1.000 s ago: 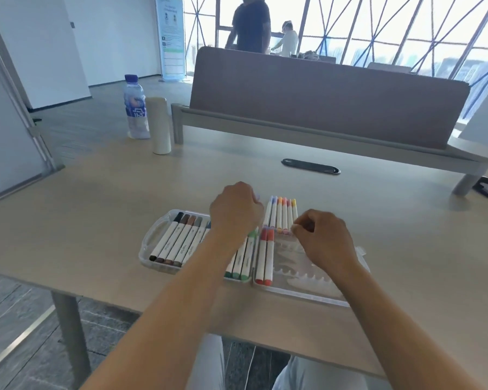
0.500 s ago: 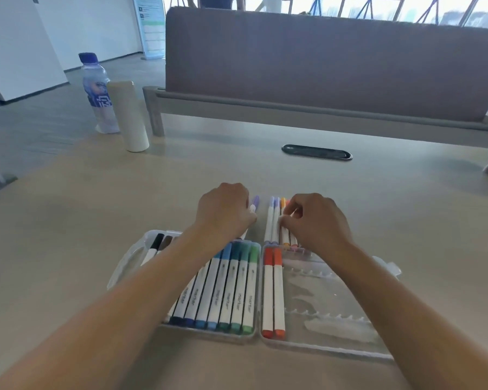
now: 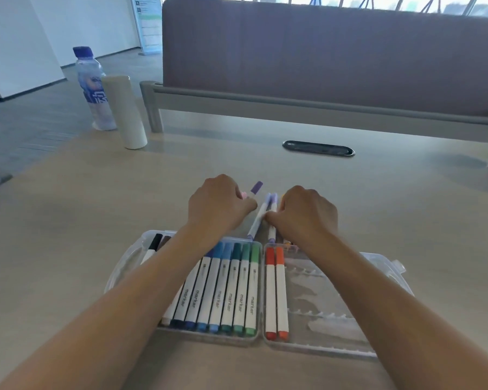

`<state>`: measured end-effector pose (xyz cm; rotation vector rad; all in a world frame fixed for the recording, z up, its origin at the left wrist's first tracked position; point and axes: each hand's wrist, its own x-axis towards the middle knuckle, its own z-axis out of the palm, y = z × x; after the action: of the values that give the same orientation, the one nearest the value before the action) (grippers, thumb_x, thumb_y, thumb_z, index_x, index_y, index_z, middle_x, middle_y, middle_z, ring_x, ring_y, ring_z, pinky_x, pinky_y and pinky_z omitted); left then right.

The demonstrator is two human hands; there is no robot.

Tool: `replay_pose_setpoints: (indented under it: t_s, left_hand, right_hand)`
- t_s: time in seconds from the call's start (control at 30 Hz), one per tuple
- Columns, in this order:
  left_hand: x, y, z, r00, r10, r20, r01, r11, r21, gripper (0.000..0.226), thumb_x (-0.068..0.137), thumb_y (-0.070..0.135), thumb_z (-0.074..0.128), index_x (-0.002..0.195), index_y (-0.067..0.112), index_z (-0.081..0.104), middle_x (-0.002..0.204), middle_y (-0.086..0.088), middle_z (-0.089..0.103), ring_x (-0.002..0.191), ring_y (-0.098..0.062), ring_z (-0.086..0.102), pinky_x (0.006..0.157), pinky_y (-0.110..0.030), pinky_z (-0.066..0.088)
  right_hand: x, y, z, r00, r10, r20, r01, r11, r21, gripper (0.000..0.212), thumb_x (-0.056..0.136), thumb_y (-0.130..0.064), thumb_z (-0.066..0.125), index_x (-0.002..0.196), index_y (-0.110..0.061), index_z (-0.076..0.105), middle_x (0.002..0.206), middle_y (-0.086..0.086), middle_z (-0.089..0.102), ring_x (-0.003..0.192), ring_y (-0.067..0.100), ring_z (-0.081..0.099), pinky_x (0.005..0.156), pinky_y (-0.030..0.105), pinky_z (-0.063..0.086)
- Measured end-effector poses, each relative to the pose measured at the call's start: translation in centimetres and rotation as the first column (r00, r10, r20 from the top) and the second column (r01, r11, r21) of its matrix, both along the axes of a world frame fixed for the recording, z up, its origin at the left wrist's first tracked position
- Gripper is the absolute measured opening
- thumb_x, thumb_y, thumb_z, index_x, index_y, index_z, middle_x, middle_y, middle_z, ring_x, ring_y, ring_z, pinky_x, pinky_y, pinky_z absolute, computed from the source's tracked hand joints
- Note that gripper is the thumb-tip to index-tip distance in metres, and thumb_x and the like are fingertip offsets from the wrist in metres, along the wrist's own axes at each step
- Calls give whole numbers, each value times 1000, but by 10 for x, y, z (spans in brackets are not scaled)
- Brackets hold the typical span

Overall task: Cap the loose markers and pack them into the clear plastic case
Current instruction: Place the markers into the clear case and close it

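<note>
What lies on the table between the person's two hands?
In the head view, loose lilac-capped markers lie between the left hand and the right hand.

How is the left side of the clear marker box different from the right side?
The left half is packed with markers: black, then blues and greens as far as can be seen past the arm. The right half holds only two, red and orange, and its other slots are bare. The left hand's arm crosses the left half; the right half is mostly uncovered. Both are clear plastic trays lying open, side by side on the table.
</note>
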<state>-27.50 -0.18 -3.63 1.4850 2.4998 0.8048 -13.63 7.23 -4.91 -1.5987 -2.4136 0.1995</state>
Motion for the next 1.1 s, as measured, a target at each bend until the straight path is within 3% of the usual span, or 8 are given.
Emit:
replay_pose_setpoints:
  t_s: [0.13,0.27,0.5,0.6,0.73,0.8,0.87,1.1]
  left_hand:
    - [-5,-16,15,988,23,154,-38,994,98,24,86,44,70,77,22,71,74,6,68,66,-9,62,57,-22,38]
    - [-2,-39,26,954,22,300,-86,976,201,18,85,37,71,78,21,73,77,8,69,75,-10,63,67,-26,49]
    - [34,-77,26,895,-40,445,-110,945,306,16,88,31,72,79,19,75,70,7,68,62,-5,58,58,-20,41]
    - [60,-90,20,899,-48,434,-92,951,296,8,88,27,69,91,22,75,74,6,70,60,-4,60,57,-19,42]
    - [97,-102,5,871,-110,478,-16,968,252,17,91,24,67,109,23,68,75,1,67,45,-6,62,45,-21,53]
    - [111,-104,-5,905,-91,415,13,982,187,18,94,31,67,111,26,65,79,3,67,45,-4,63,43,-16,49]
    - [120,-104,-12,952,-68,299,27,990,138,18,95,37,65,111,29,62,83,7,67,48,-5,66,51,-22,57]
    - [131,-100,-21,998,-42,-56,47,994,95,24,98,42,57,115,30,67,88,8,71,75,-10,68,82,-36,58]
  right_hand:
    - [-7,-5,3,999,-19,35,16,997,72,35,92,-47,66,70,-24,53,69,-3,58,64,17,61,70,34,58]
    - [2,-13,5,996,-59,-74,61,998,25,40,90,-52,59,67,-19,63,63,-2,62,61,18,63,68,33,59]
    - [53,-42,22,882,-125,-455,74,989,-128,34,84,-42,67,64,-14,71,60,1,68,63,20,66,62,30,52]
    - [83,-64,26,845,-145,-514,56,981,-185,24,83,-36,68,68,-17,73,61,-3,70,60,13,64,59,28,48]
    - [122,-94,21,827,-159,-540,35,972,-233,11,84,-38,70,85,-27,71,64,-14,69,58,1,65,60,26,43]
    - [134,-106,13,836,-133,-532,23,978,-208,14,86,-34,69,98,-30,64,59,-16,69,70,2,65,63,28,43]
    - [140,-115,5,845,-103,-525,7,983,-181,20,86,-31,68,104,-30,60,58,-18,69,68,1,63,65,29,46]
    - [145,-120,-11,813,-72,-577,-20,988,-152,20,84,-28,70,102,-31,61,65,-22,67,67,-5,62,60,26,43]
